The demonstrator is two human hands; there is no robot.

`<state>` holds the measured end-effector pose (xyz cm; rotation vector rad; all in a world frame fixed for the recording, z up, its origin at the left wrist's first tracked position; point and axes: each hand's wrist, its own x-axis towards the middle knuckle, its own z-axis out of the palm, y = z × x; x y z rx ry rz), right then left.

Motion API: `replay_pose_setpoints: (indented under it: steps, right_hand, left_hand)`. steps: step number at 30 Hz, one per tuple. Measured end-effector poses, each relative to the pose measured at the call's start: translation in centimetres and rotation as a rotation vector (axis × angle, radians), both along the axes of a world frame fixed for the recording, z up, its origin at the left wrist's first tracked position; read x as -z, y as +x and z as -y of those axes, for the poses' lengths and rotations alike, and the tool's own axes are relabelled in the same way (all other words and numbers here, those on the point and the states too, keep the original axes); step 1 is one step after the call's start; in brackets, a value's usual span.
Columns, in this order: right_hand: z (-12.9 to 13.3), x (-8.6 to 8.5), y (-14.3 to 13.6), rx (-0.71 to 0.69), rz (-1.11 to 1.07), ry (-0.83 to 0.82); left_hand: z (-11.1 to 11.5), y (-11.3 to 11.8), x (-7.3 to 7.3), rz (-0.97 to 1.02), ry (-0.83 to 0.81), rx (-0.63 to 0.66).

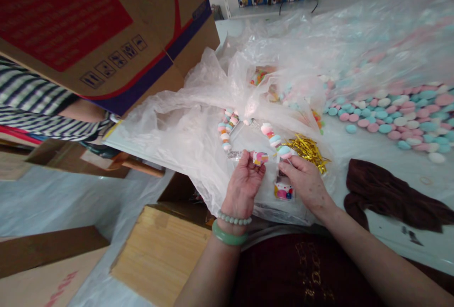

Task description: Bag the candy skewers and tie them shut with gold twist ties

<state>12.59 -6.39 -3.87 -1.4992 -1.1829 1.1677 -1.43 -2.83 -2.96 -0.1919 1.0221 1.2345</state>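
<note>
Label (260,157), printed in pink and yellow, sits pinched in your left hand (245,181), palm up; your right hand (307,181), near it but apart, grips the near end of a marshmallow strand (275,140). That strand curves off toward 11 o'clock, its far side partly under plastic sheeting (202,125). If your right fingers tug while the film bears on it, it could stretch or pieces could slide, I'd judge. A second printed label (283,191) lies just below your right fingers at 6 o'clock, where your wrist might brush it aside. Gold ties (308,150) bunch against the strand at 1 o'clock; their stiff-looking ends could snag it as you lift. Farther out at 2 o'clock, loose marshmallows (400,113) could scatter if the sheeting gets dragged. At 3 o'clock rests a brown cloth (390,196); at 10, a big cardboard box (142,28) overlaps your view, so a leftward reach risks bumping it.
</note>
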Motion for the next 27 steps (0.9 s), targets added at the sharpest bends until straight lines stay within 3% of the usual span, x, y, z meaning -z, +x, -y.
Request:
replay_pose_setpoints:
  steps: [7, 14, 21, 24, 27]
  right_hand:
    - [3.0, -1.3, 1.1, -0.126, 0.187, 0.156]
    - [3.8, -0.5, 0.6, -0.209, 0.464, 0.270]
    - [4.2, -0.3, 0.6, -0.217, 0.793, 0.586]
    - [4.3, -0.4, 0.6, -0.215, 0.827, 0.600]
    - [4.0, -0.3, 0.8, -0.240, 0.754, 0.500]
  left_hand:
    - [-0.9, -3.0, -0.4, 0.057, 0.019, -0.091]
    - [-0.7, -3.3, -0.9, 0.071, 0.087, -0.108]
    - [-1.0, -3.7, -0.3, 0.041, 0.180, -0.141]
    - [-1.1, -3.9, -0.1, -0.031, 0.224, -0.157]
    - [-0.9, -3.9, -0.1, -0.145, 0.324, -0.095]
